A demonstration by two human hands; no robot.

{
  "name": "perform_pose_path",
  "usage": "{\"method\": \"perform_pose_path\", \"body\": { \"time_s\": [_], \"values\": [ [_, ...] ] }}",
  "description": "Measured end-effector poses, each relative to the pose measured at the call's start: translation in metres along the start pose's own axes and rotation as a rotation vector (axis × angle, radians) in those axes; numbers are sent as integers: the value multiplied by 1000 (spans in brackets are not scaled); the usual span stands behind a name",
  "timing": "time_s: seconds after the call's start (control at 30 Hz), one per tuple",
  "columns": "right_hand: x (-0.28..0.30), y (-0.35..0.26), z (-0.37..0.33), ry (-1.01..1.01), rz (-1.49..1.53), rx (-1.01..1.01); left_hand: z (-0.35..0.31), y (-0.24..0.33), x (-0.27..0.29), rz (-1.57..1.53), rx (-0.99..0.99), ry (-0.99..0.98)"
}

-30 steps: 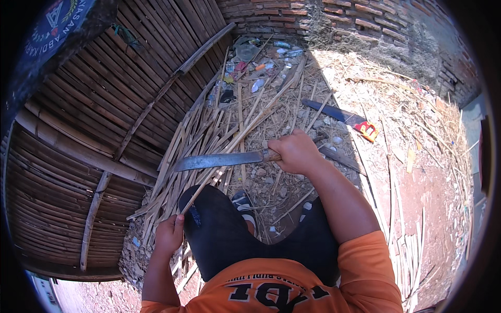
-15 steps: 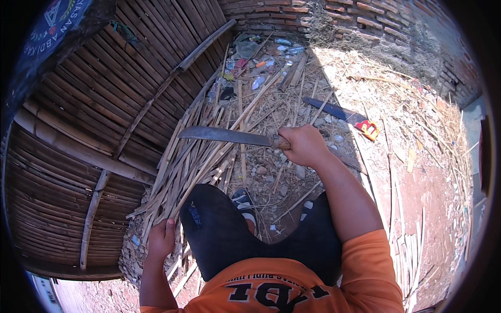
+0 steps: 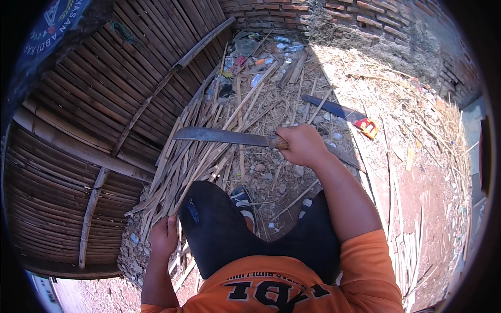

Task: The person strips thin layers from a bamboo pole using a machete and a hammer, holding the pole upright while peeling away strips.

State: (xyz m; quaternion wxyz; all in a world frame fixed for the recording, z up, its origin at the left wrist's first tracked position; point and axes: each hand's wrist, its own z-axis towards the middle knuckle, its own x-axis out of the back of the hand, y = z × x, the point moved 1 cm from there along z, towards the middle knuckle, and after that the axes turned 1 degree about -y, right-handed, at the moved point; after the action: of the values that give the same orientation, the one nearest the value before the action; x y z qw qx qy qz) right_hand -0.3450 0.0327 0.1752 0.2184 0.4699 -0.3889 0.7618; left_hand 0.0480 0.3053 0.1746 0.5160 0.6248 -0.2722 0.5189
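Observation:
In my right hand (image 3: pixel 302 146) is the wooden handle of a machete (image 3: pixel 224 136). Its long dark blade points left, flat across the view above a heap of split bamboo strips (image 3: pixel 195 151). Low on the left, beside my thigh, my left hand (image 3: pixel 164 237) is closed around the near end of a long bamboo strip (image 3: pixel 229 125). That strip slants away to the upper right and passes by the blade; whether the two touch I cannot tell. The fingers of my left hand are partly hidden.
A handsaw (image 3: pixel 339 110) with a red and yellow handle lies on the ground at right. Left stands a bamboo slat wall (image 3: pixel 94 120); a brick wall (image 3: pixel 365 21) closes the far side. Litter (image 3: pixel 261 62) is scattered near it. More strips (image 3: pixel 412 255) lie at lower right.
The machete has shifted slightly left with my right hand. The long strip's far end has swung a little, and my left hand has moved up slightly. The saw stays put.

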Motion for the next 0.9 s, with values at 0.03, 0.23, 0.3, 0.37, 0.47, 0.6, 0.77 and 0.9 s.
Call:
{"method": "perform_pose_path", "body": {
  "time_s": [0.03,0.23,0.3,0.37,0.47,0.6,0.77,0.9],
  "values": [
    [-1,-8,-1,3,12,66,1,5,-1,-45,-5,-22],
    [34,11,-12,118,32,-39,-5,0,10,-320,24,-321],
    [46,29,-15,213,222,-260,-7,0,9,-347,42,-346],
    [47,29,-15,188,220,-291,-6,2,6,-362,54,-361],
    [33,15,-14,150,143,-121,2,7,-2,-368,-5,-337],
    [11,-24,-12,10,28,185,6,20,-6,-344,-22,-307],
    [19,26,-5,41,238,-129,3,20,1,-168,-86,-203],
    [21,54,-3,59,379,-413,-1,16,-1,-170,-44,-207]
  ]
}}
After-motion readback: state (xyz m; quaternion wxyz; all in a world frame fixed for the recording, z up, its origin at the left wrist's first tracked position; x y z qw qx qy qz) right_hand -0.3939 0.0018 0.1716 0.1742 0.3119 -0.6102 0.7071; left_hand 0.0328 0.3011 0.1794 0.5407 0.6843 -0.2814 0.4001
